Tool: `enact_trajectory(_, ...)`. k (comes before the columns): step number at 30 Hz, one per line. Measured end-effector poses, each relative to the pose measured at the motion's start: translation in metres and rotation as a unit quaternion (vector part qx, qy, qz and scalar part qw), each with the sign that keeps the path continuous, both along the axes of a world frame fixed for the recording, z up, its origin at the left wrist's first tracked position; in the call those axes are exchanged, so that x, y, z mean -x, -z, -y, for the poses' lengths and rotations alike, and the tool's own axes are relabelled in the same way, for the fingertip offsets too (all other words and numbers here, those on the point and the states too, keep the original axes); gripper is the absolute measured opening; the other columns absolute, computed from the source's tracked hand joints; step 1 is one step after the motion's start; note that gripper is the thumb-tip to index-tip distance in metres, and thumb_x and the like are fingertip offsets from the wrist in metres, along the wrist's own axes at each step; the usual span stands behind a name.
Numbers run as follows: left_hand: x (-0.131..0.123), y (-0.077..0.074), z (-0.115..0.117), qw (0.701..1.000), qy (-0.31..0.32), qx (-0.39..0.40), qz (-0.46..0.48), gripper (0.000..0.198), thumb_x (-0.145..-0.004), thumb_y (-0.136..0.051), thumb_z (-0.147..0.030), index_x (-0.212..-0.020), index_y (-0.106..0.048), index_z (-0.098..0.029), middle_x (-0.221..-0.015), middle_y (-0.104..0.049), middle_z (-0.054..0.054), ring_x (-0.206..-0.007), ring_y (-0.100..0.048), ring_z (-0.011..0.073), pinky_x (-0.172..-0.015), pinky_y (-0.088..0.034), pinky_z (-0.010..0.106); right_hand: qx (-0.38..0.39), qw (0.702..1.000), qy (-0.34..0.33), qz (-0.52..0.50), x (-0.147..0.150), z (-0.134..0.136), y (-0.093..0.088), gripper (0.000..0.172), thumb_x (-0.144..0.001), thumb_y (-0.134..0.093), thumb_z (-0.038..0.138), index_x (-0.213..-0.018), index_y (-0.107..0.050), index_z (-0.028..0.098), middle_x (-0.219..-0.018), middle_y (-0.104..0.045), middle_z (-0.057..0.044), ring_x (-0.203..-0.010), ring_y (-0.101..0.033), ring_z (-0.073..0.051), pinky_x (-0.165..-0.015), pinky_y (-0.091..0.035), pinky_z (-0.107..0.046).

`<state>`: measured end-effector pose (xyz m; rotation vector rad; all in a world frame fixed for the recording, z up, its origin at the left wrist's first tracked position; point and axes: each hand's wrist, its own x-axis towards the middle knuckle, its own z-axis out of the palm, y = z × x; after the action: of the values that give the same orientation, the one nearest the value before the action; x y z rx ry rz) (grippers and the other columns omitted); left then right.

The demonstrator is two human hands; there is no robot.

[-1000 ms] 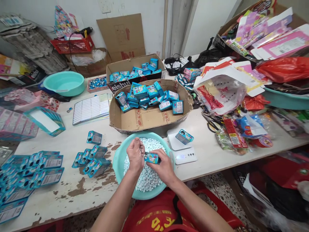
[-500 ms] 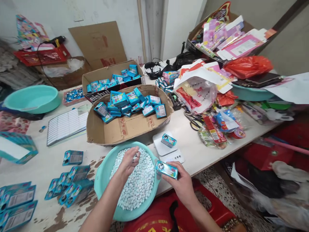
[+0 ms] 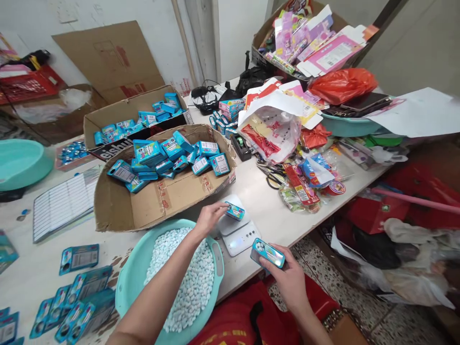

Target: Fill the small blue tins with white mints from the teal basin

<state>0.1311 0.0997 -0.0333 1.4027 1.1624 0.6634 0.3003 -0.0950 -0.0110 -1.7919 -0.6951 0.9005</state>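
My right hand [image 3: 287, 270] holds a small blue candy box [image 3: 268, 252] at the table's front edge, with white candies showing in its round opening. A second blue candy box [image 3: 235, 211] lies on a white scale [image 3: 235, 244]. My left hand [image 3: 212, 218] reaches over the basin, its fingers drawn together at the left end of the box on the scale, by its opening. Whatever is between those fingertips is too small to make out. Below my left forearm stands a turquoise basin [image 3: 220, 258] full of white candies [image 3: 196, 282].
Two cardboard boxes, a near one [image 3: 143, 211] and a far one [image 3: 104, 108], contain blue candy boxes. More blue candy boxes [image 3: 84, 287] stand at the left beside a paper sheet [image 3: 64, 201]. Scissors [image 3: 273, 178], candy packets [image 3: 298, 184] and a plastic bag [image 3: 276, 134] lie to the right.
My left hand has moved from the candies in the basin, rightward to the box on the scale. My right hand still holds its candy box, now a little farther from the basin. The view has shifted right.
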Motion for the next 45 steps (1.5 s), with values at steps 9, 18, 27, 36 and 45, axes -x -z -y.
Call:
enact_trajectory(9,0.025,-0.029,0.032,0.98,-0.05,-0.119,-0.154,0.008,-0.071,-0.069,-0.015,-0.071,-0.067,-0.023,-0.072,-0.065,0.005,-0.072,-0.063,0.0202,-0.064,-0.042,0.024,0.019,0.997,0.008,0.077,0.008,-0.047,0.02,0.049,-0.057,-0.074,0.048,-0.094,-0.066,0.017,-0.082,-0.066,-0.005,-0.073,-0.059,-0.022,-0.071,-0.048,-0.037)
enact_trajectory(18,0.23,-0.126,0.12,0.832,-0.499,-0.125,-0.209,0.02,-0.061,-0.073,-0.005,-0.072,-0.071,-0.022,-0.072,-0.067,0.002,-0.075,-0.059,0.0196,-0.066,-0.04,0.022,-0.078,0.987,-0.03,0.136,0.045,-0.118,0.062,0.058,-0.06,-0.069,0.055,-0.102,-0.06,0.015,-0.1,-0.059,-0.01,-0.095,-0.057,-0.027,-0.089,-0.043,-0.045)
enact_trajectory(27,0.303,-0.011,0.117,0.731,-0.444,-0.068,-0.513,0.014,-0.079,-0.057,-0.033,-0.081,-0.063,-0.021,-0.053,-0.041,-0.002,-0.057,-0.04,0.0168,-0.061,-0.028,0.027,-0.042,0.989,0.046,0.131,-0.009,-0.066,0.049,0.051,-0.073,-0.06,0.051,-0.109,-0.053,0.016,-0.115,-0.058,-0.015,-0.1,-0.058,-0.024,-0.084,-0.048,-0.042)
enact_trajectory(36,0.288,-0.022,0.103,0.797,-0.468,0.006,-0.382,0.013,-0.074,-0.063,-0.028,-0.068,-0.059,-0.017,-0.051,-0.033,-0.004,-0.049,-0.021,0.0102,-0.051,-0.02,0.026,-0.017,0.988,0.088,0.126,-0.028,-0.042,0.054,0.05,-0.07,-0.063,0.049,-0.103,-0.057,0.013,-0.109,-0.062,-0.017,-0.099,-0.059,-0.026,-0.084,-0.048,-0.043)
enact_trajectory(45,0.184,-0.036,0.092,0.807,-0.408,0.296,0.308,0.024,-0.085,-0.057,-0.032,-0.07,-0.048,-0.015,-0.052,-0.041,-0.006,-0.034,-0.03,0.0017,-0.028,-0.02,0.01,-0.033,0.996,-0.006,0.079,-0.002,-0.067,0.055,0.049,-0.071,-0.064,0.049,-0.105,-0.058,0.014,-0.108,-0.063,-0.014,-0.098,-0.06,-0.024,-0.085,-0.048,-0.041)
